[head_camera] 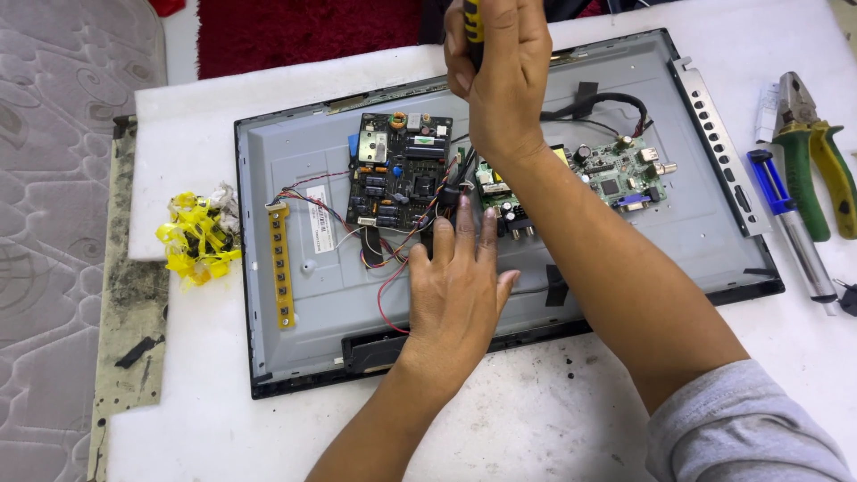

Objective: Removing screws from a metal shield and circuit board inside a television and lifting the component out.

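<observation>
Hands [460, 286] on opened panel [295, 295]

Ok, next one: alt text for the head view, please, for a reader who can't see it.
A person's left hand lies flat on the opened back of a flat-screen panel, while the right hand grips a yellow-and-black tool handle above its two circuit boards. Pliers and a blue-tipped tool lie to the right.

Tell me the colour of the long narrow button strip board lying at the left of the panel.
Yellow: the long narrow button strip board, clearest in the head view.
</observation>
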